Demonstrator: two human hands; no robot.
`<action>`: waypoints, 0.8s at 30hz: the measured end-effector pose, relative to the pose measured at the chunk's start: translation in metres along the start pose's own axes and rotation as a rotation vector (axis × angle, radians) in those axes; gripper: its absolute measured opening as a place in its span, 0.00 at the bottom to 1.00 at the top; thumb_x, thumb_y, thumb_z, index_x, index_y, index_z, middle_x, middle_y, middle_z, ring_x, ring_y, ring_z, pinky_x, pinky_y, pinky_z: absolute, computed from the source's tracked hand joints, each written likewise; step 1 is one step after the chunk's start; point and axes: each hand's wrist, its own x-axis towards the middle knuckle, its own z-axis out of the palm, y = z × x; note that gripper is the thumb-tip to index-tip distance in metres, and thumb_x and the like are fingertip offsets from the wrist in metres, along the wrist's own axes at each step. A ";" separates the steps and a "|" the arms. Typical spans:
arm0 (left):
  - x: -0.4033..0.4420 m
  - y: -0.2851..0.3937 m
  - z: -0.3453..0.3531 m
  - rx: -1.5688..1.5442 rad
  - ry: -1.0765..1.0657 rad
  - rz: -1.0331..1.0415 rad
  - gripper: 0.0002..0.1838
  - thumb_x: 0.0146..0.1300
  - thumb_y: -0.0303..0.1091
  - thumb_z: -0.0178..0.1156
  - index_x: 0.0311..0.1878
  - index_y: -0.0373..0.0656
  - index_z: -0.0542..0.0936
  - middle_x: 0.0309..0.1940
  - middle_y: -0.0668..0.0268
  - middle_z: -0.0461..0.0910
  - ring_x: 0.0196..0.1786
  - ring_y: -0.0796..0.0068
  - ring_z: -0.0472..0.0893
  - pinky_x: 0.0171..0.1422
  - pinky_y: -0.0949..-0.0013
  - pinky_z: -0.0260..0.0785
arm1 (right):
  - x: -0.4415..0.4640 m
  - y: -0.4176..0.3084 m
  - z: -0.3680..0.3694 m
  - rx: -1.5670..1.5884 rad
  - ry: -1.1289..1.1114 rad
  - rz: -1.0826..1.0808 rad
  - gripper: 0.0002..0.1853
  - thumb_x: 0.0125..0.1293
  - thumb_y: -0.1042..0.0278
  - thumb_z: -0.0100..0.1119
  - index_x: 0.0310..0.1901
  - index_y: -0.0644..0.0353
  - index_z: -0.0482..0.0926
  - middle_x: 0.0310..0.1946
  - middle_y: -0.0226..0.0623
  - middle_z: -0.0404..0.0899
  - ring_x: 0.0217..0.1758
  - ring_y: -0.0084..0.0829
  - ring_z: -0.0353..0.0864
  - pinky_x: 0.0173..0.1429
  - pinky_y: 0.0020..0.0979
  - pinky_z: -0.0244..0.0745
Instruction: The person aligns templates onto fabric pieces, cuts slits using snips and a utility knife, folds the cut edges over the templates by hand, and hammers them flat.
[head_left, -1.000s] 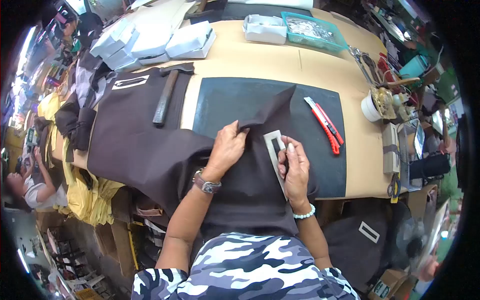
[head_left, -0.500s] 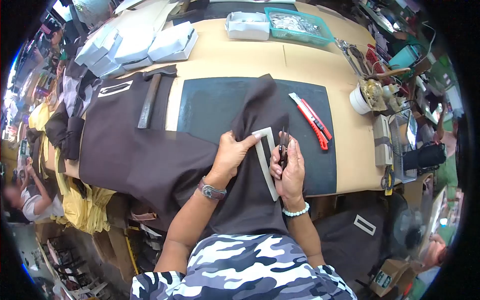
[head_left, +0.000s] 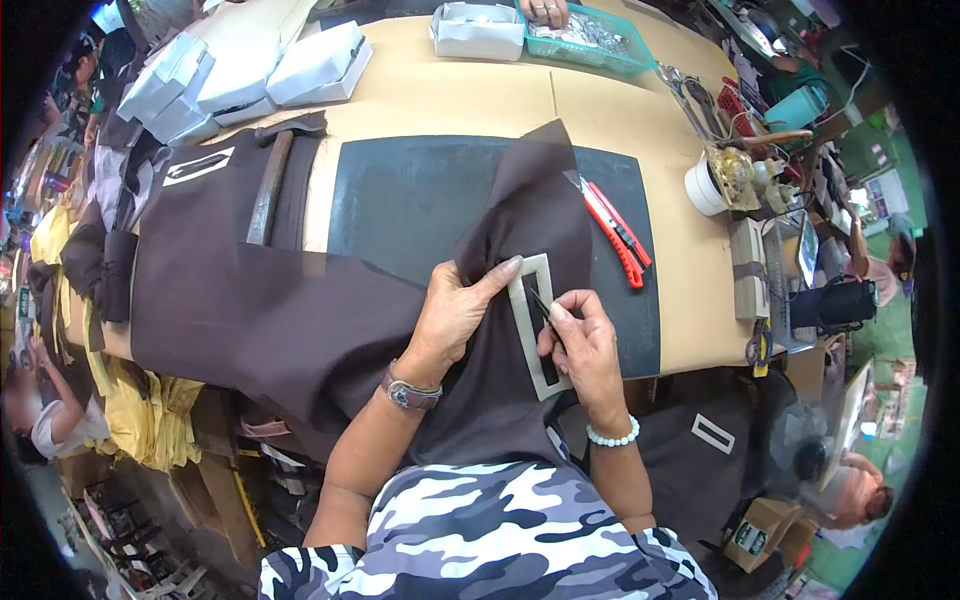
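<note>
My left hand pinches the dark brown fabric at the upper left corner of a pale rectangular frame, its thumb lying on the frame. Closed around small dark snips, my right hand holds their tips at the slot inside the frame. The fabric spreads left over the table and bunches up beyond my hands, over a black mat. Two red cutters lie on the mat to the right of the fabric.
A hammer rests on the fabric at the left. White boxes and a teal basket stand at the back, with another person's hand at the basket. A glue pot stands at the right. More people are at both sides.
My left hand has shifted its grip to the frame's corner. The snips in my right hand have turned towards the slot. Another person's hand has appeared at the teal basket.
</note>
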 end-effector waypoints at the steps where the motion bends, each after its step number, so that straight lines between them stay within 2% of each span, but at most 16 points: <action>1: -0.001 0.000 0.000 -0.004 -0.019 0.008 0.27 0.53 0.34 0.71 0.46 0.24 0.69 0.40 0.52 0.79 0.40 0.69 0.81 0.43 0.68 0.77 | 0.001 -0.001 0.002 0.010 -0.008 -0.005 0.10 0.69 0.64 0.51 0.42 0.61 0.66 0.19 0.31 0.74 0.15 0.10 0.59 0.18 0.16 0.52; 4: -0.009 0.002 0.010 0.072 0.073 0.123 0.10 0.61 0.31 0.63 0.39 0.33 0.80 0.32 0.65 0.82 0.32 0.80 0.79 0.36 0.73 0.73 | 0.005 -0.003 0.004 0.079 -0.028 -0.007 0.09 0.69 0.64 0.52 0.41 0.60 0.66 0.18 0.32 0.74 0.14 0.10 0.59 0.18 0.16 0.52; 7: -0.009 0.003 0.005 0.052 0.003 0.130 0.10 0.61 0.31 0.63 0.40 0.33 0.80 0.33 0.66 0.82 0.32 0.81 0.78 0.37 0.74 0.73 | 0.007 -0.002 0.004 0.145 -0.052 0.013 0.09 0.69 0.64 0.53 0.40 0.59 0.66 0.18 0.32 0.74 0.14 0.10 0.59 0.17 0.16 0.51; 10: -0.006 0.002 0.001 0.029 -0.019 0.121 0.16 0.55 0.33 0.69 0.40 0.30 0.78 0.34 0.59 0.82 0.34 0.75 0.81 0.38 0.72 0.75 | 0.008 -0.002 0.004 0.186 -0.058 0.026 0.09 0.68 0.64 0.54 0.39 0.59 0.66 0.18 0.32 0.74 0.13 0.10 0.59 0.16 0.16 0.50; 17: -0.008 0.000 0.000 0.096 -0.050 0.169 0.13 0.57 0.32 0.67 0.39 0.31 0.80 0.34 0.62 0.82 0.33 0.79 0.80 0.37 0.74 0.74 | 0.007 -0.001 0.006 0.191 -0.056 0.041 0.09 0.68 0.65 0.55 0.37 0.57 0.67 0.17 0.30 0.73 0.15 0.12 0.63 0.18 0.16 0.54; 20: -0.012 0.004 0.002 0.158 -0.014 0.162 0.12 0.59 0.32 0.65 0.40 0.32 0.80 0.34 0.64 0.82 0.34 0.80 0.79 0.38 0.74 0.73 | 0.007 0.001 0.009 0.148 -0.028 0.001 0.09 0.68 0.65 0.54 0.36 0.58 0.66 0.17 0.29 0.72 0.17 0.12 0.64 0.21 0.16 0.56; 23: -0.017 0.002 0.003 0.216 0.044 0.201 0.11 0.61 0.31 0.63 0.42 0.32 0.80 0.34 0.67 0.82 0.33 0.84 0.76 0.39 0.75 0.70 | -0.005 -0.004 0.016 -0.162 0.080 -0.173 0.09 0.70 0.65 0.52 0.36 0.60 0.65 0.17 0.28 0.71 0.18 0.11 0.64 0.22 0.17 0.57; 24: -0.014 -0.005 0.002 0.184 0.057 0.210 0.11 0.61 0.32 0.63 0.42 0.32 0.80 0.34 0.67 0.82 0.34 0.84 0.76 0.39 0.75 0.70 | -0.010 -0.002 0.018 -0.139 0.081 -0.153 0.09 0.70 0.65 0.50 0.36 0.60 0.64 0.17 0.28 0.71 0.18 0.11 0.64 0.22 0.17 0.57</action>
